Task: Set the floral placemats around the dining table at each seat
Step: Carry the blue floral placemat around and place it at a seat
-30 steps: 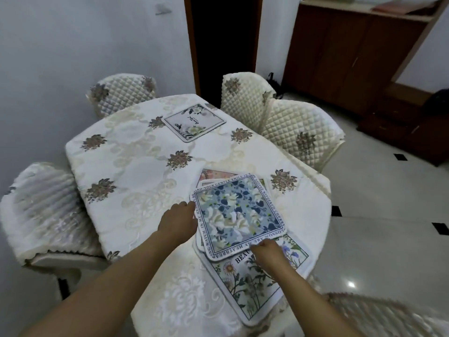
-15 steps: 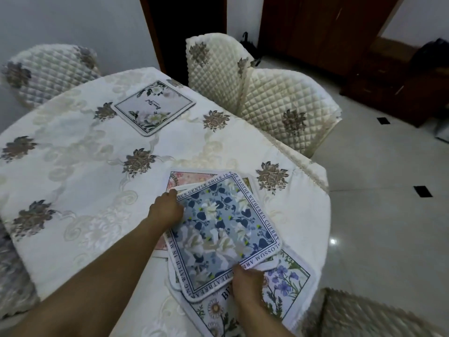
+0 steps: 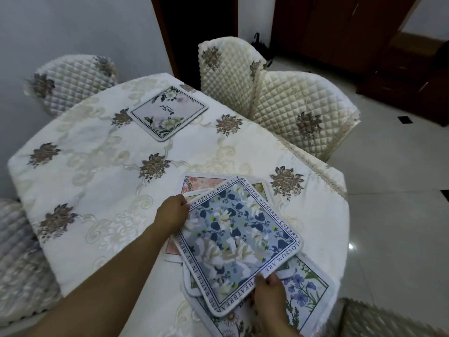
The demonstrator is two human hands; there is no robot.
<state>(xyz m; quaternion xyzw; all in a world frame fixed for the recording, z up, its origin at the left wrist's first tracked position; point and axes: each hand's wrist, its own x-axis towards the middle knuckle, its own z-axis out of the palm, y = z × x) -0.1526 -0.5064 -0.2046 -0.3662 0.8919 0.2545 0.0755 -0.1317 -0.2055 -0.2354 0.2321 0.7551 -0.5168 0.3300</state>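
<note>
The table (image 3: pixel 97 171), under a cream cloth with brown flowers, fills the left and middle of the view. Its right edge runs from 1 o'clock down to 4 o'clock, trimmed with lace, and past it lies bare pale floor (image 3: pixel 388 203). The cloth is bare from the centre out to 9 o'clock. Quilted chairs stand close to the rim: one at 11 o'clock (image 3: pixel 73 79), two side by side at 1 o'clock (image 3: pixel 291 105), one at 8 o'clock (image 3: pixel 17 259), and one at 5 o'clock (image 3: pixel 388 319).

One white mat (image 3: pixel 169 113) lies flat at 12 o'clock, near the far edge. The stack (image 3: pixel 306 288) sits at the near right corner, fanned and uneven, a pink mat (image 3: pixel 206 183) showing at its far side.

The blue mat (image 3: pixel 239 242) is on top of the stack, turned askew, its near corner at 6 o'clock. The left hand (image 3: pixel 172 215) reaches in from 7 o'clock, forearm long across the cloth, fingers curled around the mat's left corner. The right hand (image 3: pixel 269 297) comes up from 6 o'clock and pinches the mat's near edge, thumb on top.
</note>
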